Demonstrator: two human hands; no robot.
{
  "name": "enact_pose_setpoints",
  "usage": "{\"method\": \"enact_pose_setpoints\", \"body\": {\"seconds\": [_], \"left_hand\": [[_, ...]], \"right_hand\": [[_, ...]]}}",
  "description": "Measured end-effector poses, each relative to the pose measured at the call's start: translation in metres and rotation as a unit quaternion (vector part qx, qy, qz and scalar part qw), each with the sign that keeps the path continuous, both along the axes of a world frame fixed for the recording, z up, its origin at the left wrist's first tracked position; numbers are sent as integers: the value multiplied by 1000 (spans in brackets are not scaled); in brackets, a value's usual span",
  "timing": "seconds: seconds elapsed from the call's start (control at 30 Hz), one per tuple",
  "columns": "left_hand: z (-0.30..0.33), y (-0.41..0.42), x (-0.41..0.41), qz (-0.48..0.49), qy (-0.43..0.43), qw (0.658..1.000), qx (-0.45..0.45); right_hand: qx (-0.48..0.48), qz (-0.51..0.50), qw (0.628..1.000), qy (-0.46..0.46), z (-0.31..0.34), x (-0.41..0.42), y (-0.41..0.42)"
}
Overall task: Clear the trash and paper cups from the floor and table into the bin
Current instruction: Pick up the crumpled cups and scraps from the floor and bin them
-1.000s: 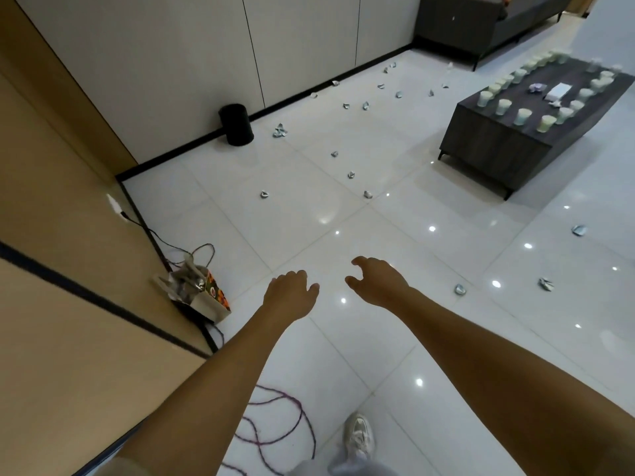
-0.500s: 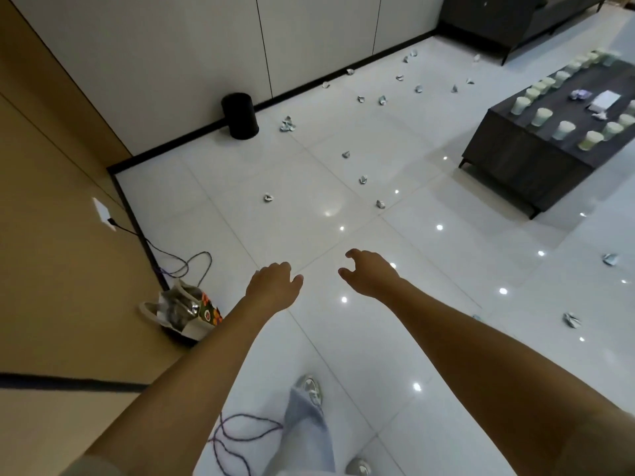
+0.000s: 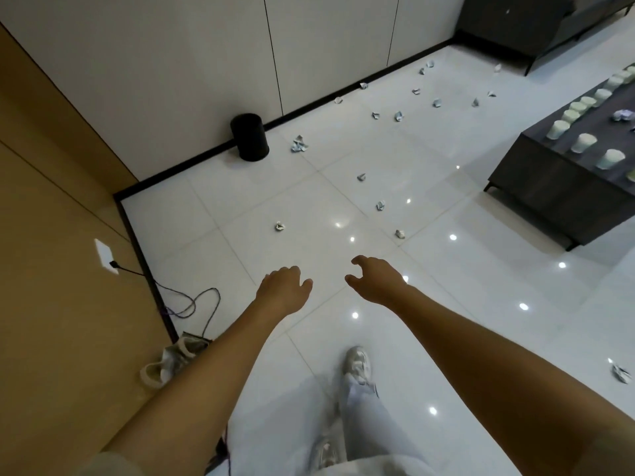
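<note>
A black round bin [image 3: 249,137] stands on the white tiled floor against the wall's dark skirting. Several crumpled paper scraps lie scattered on the floor; the nearest scrap [image 3: 280,226] is ahead of my hands, another scrap [image 3: 399,233] lies to its right, and a bigger wad [image 3: 299,144] sits beside the bin. Several pale paper cups [image 3: 582,142] stand in rows on the dark low table [image 3: 549,197] at the right. My left hand [image 3: 283,289] and my right hand [image 3: 375,279] are stretched forward over the floor, fingers loosely curled, holding nothing.
A wood-panelled wall runs along the left with a white socket [image 3: 106,256] and a cable [image 3: 192,300] trailing to a bag [image 3: 171,360] on the floor. A dark sofa [image 3: 522,25] stands at the far right. My legs and white shoe [image 3: 357,364] show below.
The view has moved forward and turned left: the bin, scraps and table look closer, and the bag has slid down-left. My right foot has stepped ahead. Both hands stay empty.
</note>
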State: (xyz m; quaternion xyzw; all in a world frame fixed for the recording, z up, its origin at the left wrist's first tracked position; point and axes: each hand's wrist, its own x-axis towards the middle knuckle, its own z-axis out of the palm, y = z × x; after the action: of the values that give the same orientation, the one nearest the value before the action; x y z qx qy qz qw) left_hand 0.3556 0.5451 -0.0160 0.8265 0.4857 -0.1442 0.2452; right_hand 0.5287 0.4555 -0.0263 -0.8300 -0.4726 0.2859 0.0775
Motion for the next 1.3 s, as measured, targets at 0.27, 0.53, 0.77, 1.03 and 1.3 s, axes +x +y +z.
{"method": "enact_pose_setpoints", "body": {"seconds": [0.27, 0.53, 0.77, 1.03, 1.3], "left_hand": [[-6, 106, 93, 33, -5, 999, -11], [-7, 201, 158, 75, -4, 997, -27], [-21, 299, 189, 85, 3, 996, -39], [-25, 449, 227, 81, 4, 996, -49], [-29, 558, 268, 74, -2, 996, -56]], "right_hand": [[1, -1, 1000, 11, -3, 100, 112], [-14, 20, 999, 22, -1, 179, 217], [-25, 41, 998, 29, -18, 211, 320], [-30, 12, 998, 51, -19, 241, 466], [-34, 0, 998, 59, -23, 269, 569]]}}
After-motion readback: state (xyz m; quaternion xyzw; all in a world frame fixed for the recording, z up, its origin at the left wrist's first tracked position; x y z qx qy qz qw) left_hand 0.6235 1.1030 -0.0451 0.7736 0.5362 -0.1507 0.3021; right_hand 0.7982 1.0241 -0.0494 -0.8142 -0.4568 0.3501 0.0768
